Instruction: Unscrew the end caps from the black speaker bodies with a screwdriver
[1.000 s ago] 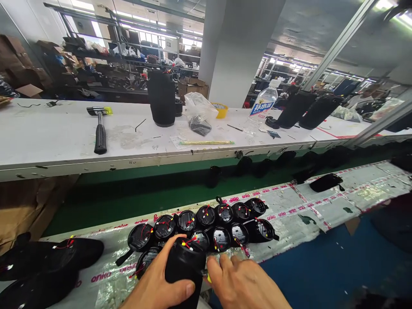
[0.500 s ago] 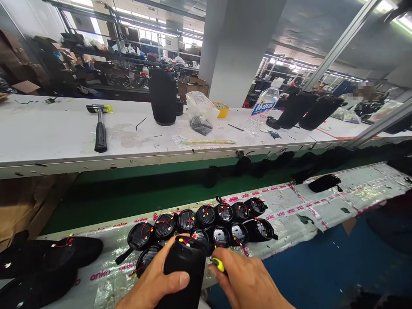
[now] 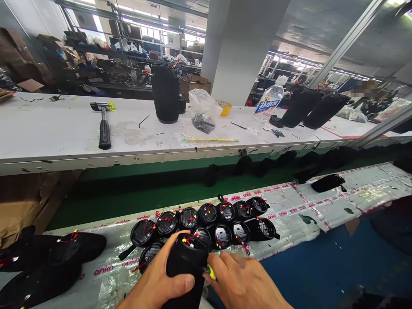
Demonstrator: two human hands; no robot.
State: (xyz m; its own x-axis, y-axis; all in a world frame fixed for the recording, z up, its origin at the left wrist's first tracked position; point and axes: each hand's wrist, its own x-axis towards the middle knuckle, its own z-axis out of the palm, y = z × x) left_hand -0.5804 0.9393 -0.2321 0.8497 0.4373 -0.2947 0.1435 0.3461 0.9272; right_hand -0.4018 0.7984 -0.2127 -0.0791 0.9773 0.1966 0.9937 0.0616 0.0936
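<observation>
My left hand [image 3: 163, 274] is wrapped around a black cylindrical housing [image 3: 186, 268], thumb across its front. Thin red wires with small yellow and white connectors stick out of the housing's open top. Closed around a small tool with a yellow-green handle [image 3: 211, 272], my right hand [image 3: 243, 279] is at the housing's right side. The tool's working end is hidden, so its kind cannot be made out. Just beyond the hands, several similar black housings [image 3: 223, 237] stand in two rows with wires showing in their tops.
More black housings [image 3: 79, 251] lie at the left on the film-covered lower bench [image 3: 277, 197]. Another housing [image 3: 327, 183] lies farther right. The white upper table [image 3: 135, 141] carries a hammer [image 3: 104, 131], a plastic bag [image 3: 204, 111], a water bottle [image 3: 270, 98] and upright black housings [image 3: 165, 96].
My right hand has moved slightly left and turned, bringing the yellow-green tool against the housing's side. The left hand keeps its grip, with the housing's top tilted more into view.
</observation>
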